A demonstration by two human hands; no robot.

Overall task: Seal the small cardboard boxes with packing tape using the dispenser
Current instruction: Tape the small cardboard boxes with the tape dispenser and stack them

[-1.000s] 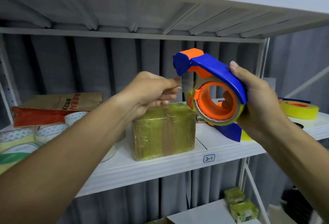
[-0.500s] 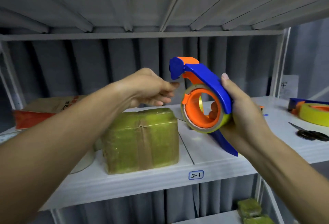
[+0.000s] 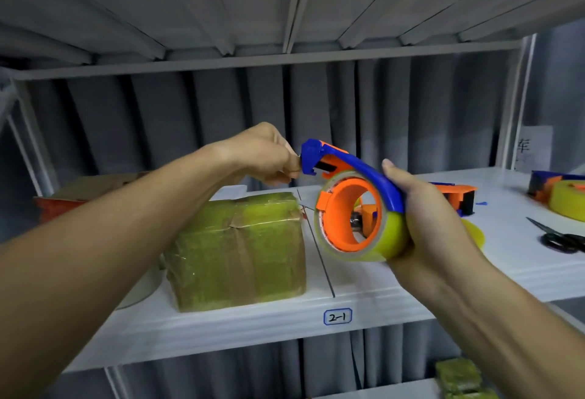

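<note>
My right hand grips a blue and orange tape dispenser loaded with a yellowish roll, held in the air above the white shelf. My left hand is closed at the dispenser's blue front end, its fingertips pinched there; the tape end itself is too thin to make out. Below my left forearm a small cardboard box, wrapped in yellow-green tape, stands on the shelf, apart from both hands.
A second dispenser lies behind my right hand. Scissors and another dispenser with a yellow roll lie at the right. A brown and red bag lies far left. More wrapped boxes sit on the lower shelf.
The dispenser has come lower and tilted so its blue front end points left. My left hand stays pinched at that end. The view has shifted right, showing scissors and more shelf.
</note>
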